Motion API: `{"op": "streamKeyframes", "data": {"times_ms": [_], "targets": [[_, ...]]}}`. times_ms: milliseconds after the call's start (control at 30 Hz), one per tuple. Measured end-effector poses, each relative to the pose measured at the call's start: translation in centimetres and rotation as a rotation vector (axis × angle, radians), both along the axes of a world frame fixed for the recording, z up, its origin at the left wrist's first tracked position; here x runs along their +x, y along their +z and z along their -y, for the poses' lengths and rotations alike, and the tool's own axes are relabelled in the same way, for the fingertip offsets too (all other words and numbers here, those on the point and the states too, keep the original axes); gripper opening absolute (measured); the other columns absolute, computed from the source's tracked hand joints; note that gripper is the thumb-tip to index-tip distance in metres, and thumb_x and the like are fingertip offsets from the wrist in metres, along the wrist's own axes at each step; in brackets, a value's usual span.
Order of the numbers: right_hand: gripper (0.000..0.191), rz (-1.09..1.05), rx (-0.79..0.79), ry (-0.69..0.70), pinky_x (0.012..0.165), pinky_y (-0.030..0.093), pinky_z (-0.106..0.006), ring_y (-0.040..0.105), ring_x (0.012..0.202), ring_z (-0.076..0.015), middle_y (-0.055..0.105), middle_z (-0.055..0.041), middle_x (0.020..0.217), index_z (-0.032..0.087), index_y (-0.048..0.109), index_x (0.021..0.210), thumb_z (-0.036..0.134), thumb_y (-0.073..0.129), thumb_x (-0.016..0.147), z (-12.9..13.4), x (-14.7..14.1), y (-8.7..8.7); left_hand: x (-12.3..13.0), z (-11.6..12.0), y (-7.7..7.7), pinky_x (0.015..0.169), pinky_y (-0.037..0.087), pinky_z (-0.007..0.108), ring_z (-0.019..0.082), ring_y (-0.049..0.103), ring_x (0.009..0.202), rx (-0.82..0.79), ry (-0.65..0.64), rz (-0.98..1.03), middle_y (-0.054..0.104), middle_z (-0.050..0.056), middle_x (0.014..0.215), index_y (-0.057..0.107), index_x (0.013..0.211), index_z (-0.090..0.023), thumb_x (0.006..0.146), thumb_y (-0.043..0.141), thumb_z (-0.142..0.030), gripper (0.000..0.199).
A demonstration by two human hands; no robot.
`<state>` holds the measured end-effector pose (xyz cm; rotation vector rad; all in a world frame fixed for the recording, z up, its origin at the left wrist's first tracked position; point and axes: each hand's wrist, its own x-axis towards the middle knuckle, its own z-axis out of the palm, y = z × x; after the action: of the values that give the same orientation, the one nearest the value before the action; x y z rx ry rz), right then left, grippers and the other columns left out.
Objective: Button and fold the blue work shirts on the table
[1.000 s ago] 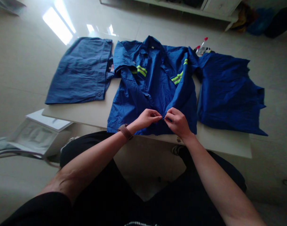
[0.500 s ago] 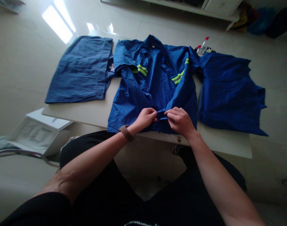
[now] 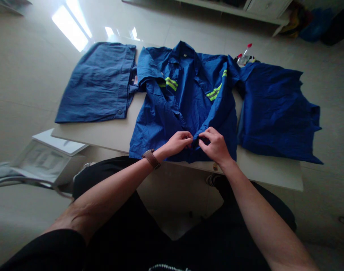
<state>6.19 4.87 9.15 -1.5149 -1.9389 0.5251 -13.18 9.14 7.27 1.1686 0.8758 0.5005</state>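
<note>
A blue work jacket (image 3: 157,116) with yellow-green and grey reflective stripes lies front up on the white table, its collar pointing away from me. Its sleeve on the right is bent inward so the cuff comes near the bottom middle. My left hand (image 3: 181,143), below a brown wristwatch (image 3: 151,159), pinches the cuff from the left. From the other side my right hand (image 3: 214,145) pinches the same cuff between thumb and fingers. Whatever lies between the fingertips is too small to make out. The sleeve on the left is folded across the chest.
Folded blue trousers (image 3: 97,84) lie left of the jacket, and another folded blue garment (image 3: 276,113) lies to its right on the white table (image 3: 285,171). Clear bottles (image 3: 245,56) with red caps stand behind. A white box (image 3: 52,158) sits below the table's left end.
Both hands have shifted slightly, and the cuff between them has turned from lying sideways to pointing toward me. The garments on either side stay put.
</note>
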Motion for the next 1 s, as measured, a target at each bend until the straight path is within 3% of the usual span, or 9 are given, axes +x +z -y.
{"op": "streamKeyframes", "data": {"times_ms": [133, 233, 367, 500, 700, 900, 1000], "targets": [[0.017, -0.025, -0.029, 0.108, 0.072, 0.048, -0.031, 0.061, 0.076, -0.018, 0.062, -0.0035, 0.084, 0.021, 0.072, 0.088, 0.014, 0.057, 0.085, 0.2, -0.2, 0.2, 0.1, 0.1, -0.5, 0.063, 0.045, 0.023, 0.01, 0.058, 0.066, -0.035, 0.066, 0.054, 0.063, -0.001, 0.079, 0.065, 0.091, -0.014, 0.081, 0.078, -0.036, 0.027], [0.016, 0.054, -0.1, 0.056, 0.07, 0.047, -0.03, 0.06, 0.068, -0.0168, 0.061, -0.0012, 0.073, 0.021, 0.071, 0.087, 0.016, 0.057, 0.084, 0.4, -0.2, 1.0, 0.2, 0.2, -0.1, 0.063, 0.042, 0.022, 0.008, 0.055, 0.065, -0.034, 0.096, 0.063, 0.062, -0.003, 0.074, 0.065, 0.088, -0.014, 0.075, 0.084, -0.034, 0.03], [0.024, 0.376, -0.237, -0.166, 0.066, 0.042, -0.031, 0.061, 0.064, -0.0203, 0.065, -0.0009, 0.068, 0.024, 0.071, 0.106, 0.025, 0.059, 0.086, 0.8, -0.1, 2.3, 0.0, 0.1, 1.1, 0.057, 0.034, 0.021, 0.007, 0.049, 0.058, -0.025, -0.041, 0.025, 0.057, -0.005, 0.062, 0.066, 0.084, -0.014, 0.072, 0.083, -0.03, 0.026], [0.035, 0.58, -0.261, -0.165, 0.067, 0.04, -0.032, 0.064, 0.074, -0.0251, 0.072, -0.0038, 0.078, 0.029, 0.07, 0.119, 0.03, 0.06, 0.086, 1.2, -0.2, 2.9, -0.5, -0.1, 1.7, 0.054, 0.035, 0.02, 0.008, 0.051, 0.054, -0.074, -0.211, -0.038, 0.059, -0.005, 0.058, 0.063, 0.071, -0.014, 0.066, 0.083, -0.024, 0.022], [0.015, 0.405, -0.014, -0.133, 0.071, 0.046, -0.036, 0.063, 0.091, -0.0283, 0.07, -0.0117, 0.097, 0.022, 0.07, 0.094, 0.027, 0.057, 0.089, 1.4, -0.9, 2.0, -0.7, -0.2, 2.1, 0.052, 0.042, 0.02, 0.008, 0.054, 0.051, -0.095, -0.225, -0.077, 0.058, -0.004, 0.055, 0.057, 0.062, -0.016, 0.065, 0.079, -0.017, 0.021], [0.031, 0.027, 0.124, -0.407, 0.079, 0.051, -0.038, 0.065, 0.085, -0.0258, 0.069, -0.0091, 0.094, 0.023, 0.064, 0.115, 0.021, 0.043, 0.093, 1.8, -1.0, 2.1, -0.6, -0.1, 2.6, 0.053, 0.044, 0.018, 0.006, 0.054, 0.051, -0.129, 0.01, 0.209, 0.056, -0.006, 0.061, 0.055, 0.07, -0.016, 0.066, 0.081, -0.017, 0.027], [0.038, -0.025, 0.08, -0.399, 0.072, 0.049, -0.036, 0.064, 0.074, -0.0236, 0.068, -0.0057, 0.085, 0.024, 0.064, 0.12, 0.018, 0.041, 0.091, 1.8, -1.0, 2.1, -0.5, -0.1, 2.6, 0.054, 0.048, 0.019, 0.006, 0.053, 0.053, -0.158, -0.051, 0.154, 0.054, -0.007, 0.062, 0.053, 0.069, -0.017, 0.067, 0.08, -0.015, 0.027]]}}
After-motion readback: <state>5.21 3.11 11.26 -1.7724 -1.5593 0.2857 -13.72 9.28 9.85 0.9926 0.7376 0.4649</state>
